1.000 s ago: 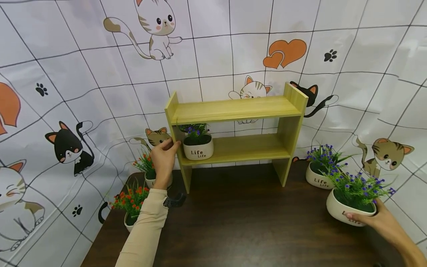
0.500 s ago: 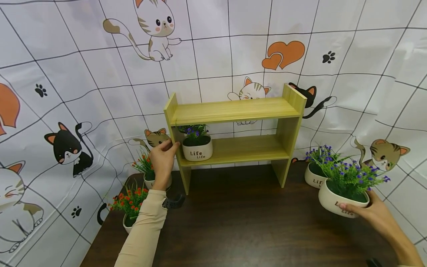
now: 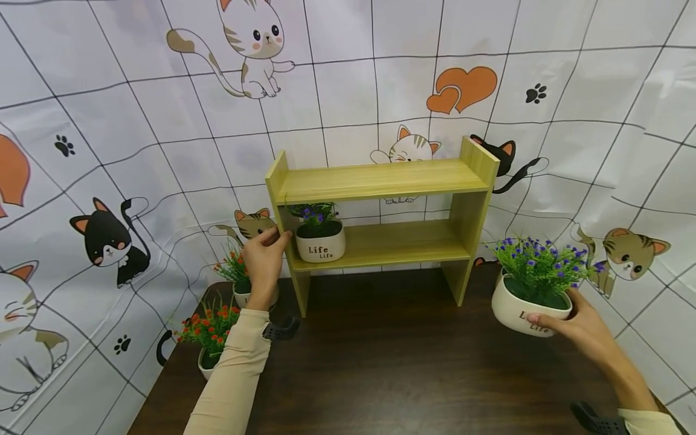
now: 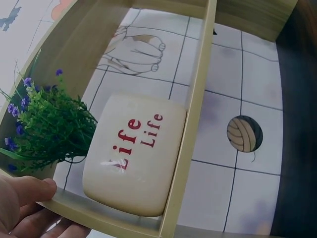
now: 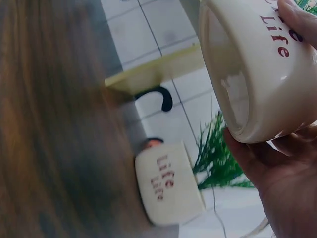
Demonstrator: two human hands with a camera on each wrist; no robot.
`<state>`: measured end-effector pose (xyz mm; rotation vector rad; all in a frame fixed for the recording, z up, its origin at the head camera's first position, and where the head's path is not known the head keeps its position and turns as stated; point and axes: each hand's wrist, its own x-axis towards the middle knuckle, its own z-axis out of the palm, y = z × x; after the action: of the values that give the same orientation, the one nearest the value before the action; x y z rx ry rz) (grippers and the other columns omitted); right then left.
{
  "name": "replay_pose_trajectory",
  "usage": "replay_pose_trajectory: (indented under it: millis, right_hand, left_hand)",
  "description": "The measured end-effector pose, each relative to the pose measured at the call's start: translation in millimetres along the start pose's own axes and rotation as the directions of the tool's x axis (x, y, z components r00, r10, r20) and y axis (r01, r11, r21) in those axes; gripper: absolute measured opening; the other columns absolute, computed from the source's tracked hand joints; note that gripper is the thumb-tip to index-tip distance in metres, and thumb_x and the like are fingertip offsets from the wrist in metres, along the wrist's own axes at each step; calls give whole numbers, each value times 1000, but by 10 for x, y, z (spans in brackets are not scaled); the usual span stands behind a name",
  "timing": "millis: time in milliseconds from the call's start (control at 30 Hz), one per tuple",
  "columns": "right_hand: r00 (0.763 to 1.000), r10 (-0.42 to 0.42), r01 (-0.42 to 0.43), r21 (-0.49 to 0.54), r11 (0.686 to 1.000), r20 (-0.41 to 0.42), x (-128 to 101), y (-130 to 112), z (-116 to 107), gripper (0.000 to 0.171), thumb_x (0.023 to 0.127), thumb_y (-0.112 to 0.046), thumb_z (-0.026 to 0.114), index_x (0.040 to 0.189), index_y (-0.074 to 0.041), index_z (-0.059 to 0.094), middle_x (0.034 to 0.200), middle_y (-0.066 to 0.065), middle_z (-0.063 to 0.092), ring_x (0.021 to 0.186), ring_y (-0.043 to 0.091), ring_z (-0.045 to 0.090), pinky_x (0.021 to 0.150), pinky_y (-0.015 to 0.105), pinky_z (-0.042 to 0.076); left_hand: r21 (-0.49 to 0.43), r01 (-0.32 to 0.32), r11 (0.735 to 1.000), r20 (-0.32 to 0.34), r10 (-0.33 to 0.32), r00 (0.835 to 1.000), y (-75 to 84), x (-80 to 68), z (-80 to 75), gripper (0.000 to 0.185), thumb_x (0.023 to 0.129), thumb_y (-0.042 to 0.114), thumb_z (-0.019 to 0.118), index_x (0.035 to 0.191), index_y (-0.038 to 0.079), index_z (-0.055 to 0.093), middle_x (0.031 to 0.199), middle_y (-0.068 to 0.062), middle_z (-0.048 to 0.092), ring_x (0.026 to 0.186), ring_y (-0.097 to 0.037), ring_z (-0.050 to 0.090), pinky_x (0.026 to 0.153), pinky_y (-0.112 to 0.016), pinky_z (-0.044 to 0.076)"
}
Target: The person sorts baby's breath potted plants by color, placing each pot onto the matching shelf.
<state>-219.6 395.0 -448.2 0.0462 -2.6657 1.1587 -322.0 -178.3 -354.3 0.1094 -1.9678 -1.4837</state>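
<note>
A yellowish wooden two-tier shelf (image 3: 380,180) stands at the back of the table. My left hand (image 3: 263,263) grips its left side panel, the thumb (image 4: 37,188) on the panel's edge and the other fingers behind it. Close by, a white "Life" flowerpot (image 3: 321,244) with purple flowers sits at the left end of the lower tier. At the right, my right hand (image 3: 579,326) holds a similar white flowerpot (image 3: 524,311) upright, thumb across its front. It is raised off the table; its underside shows in the right wrist view.
Two pots with orange-red flowers, one nearer (image 3: 209,338) and one farther (image 3: 236,275), stand at the table's left edge. Behind the held pot another white pot (image 5: 168,183) stands on the dark table (image 3: 380,362). A cat-patterned wall covering (image 3: 348,90) closes off the back and sides.
My right hand has carried the flowerpot leftward and a little farther from me, so that it now covers the pot behind it in the head view. The left hand keeps its place on the shelf.
</note>
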Motion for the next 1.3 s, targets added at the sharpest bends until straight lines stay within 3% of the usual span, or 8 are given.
replay_pose_trajectory:
  millis: [300, 533, 600, 700, 833, 967, 1133, 1300]
  right_hand:
    - [997, -60, 55, 98, 994, 46, 154, -258, 180, 74, 93, -23, 81, 148, 9, 42, 108, 12, 66, 82, 2, 61, 67, 26, 54]
    - [996, -66, 61, 86, 994, 62, 246, -464, 271, 82, 93, -28, 81, 153, 8, 40, 115, 22, 67, 84, 2, 63, 71, 23, 52]
    - [994, -82, 74, 102, 992, 69, 278, -528, 291, 77, 93, -28, 81, 149, 8, 42, 113, 22, 68, 84, 2, 65, 70, 24, 54]
    - [992, -78, 69, 97, 993, 94, 314, -615, 318, 88, 94, -31, 80, 157, 10, 34, 115, 25, 70, 86, 2, 66, 72, 23, 54]
    - [990, -58, 48, 79, 996, 130, 359, -709, 362, 106, 95, -35, 79, 165, 13, 15, 123, 31, 70, 93, 8, 68, 75, 19, 54]
    - [986, -65, 52, 89, 995, 153, 404, -811, 407, 114, 95, -36, 79, 166, 12, 4, 126, 34, 69, 100, 16, 69, 77, 18, 54]
    - [981, -126, 106, 134, 985, 147, 469, -959, 469, 108, 92, -32, 81, 166, 10, 16, 120, 29, 71, 94, 12, 69, 77, 21, 55]
    - [974, -186, 157, 209, 965, 131, 530, -1082, 574, 80, 90, -27, 84, 151, 3, 42, 115, 23, 70, 86, 8, 69, 73, 25, 57]
  left_hand:
    - [-12, 3, 1000, 6, -3, 1000, -8, 8, 4, 30, 98, 15, 79, 125, 2, 79, 120, -22, 78, 109, -36, 77, 71, -4, 50]
    - [-10, -6, 1000, 2, 6, 1000, -1, 3, 5, 29, 98, 15, 79, 123, 2, 80, 119, -22, 79, 109, -36, 77, 71, -5, 50]
    - [-1, -6, 1000, 2, 6, 1000, 3, 4, 7, 29, 98, 15, 79, 124, 2, 80, 119, -22, 79, 109, -35, 77, 74, -10, 54]
    - [4, -4, 1000, 8, 4, 1000, 12, -6, 2, 31, 98, 16, 79, 126, 1, 78, 121, -22, 78, 111, -35, 77, 86, -26, 61]
    - [-2, 2, 1000, 20, -2, 1000, 17, -21, -2, 33, 99, 16, 78, 128, 0, 77, 124, -23, 77, 114, -35, 76, 97, -49, 60]
    - [-2, 7, 1000, 21, -7, 1000, 16, -26, -1, 33, 99, 16, 78, 128, 0, 77, 124, -22, 77, 112, -34, 76, 96, -48, 60]
    - [6, 6, 1000, 17, -7, 1000, 12, -23, -4, 31, 99, 16, 77, 127, 2, 78, 123, -22, 78, 110, -34, 77, 91, -38, 61]
    - [11, 3, 1000, 14, -3, 1000, 11, -19, 1, 31, 99, 16, 77, 127, 2, 78, 122, -21, 78, 110, -34, 77, 87, -30, 61]
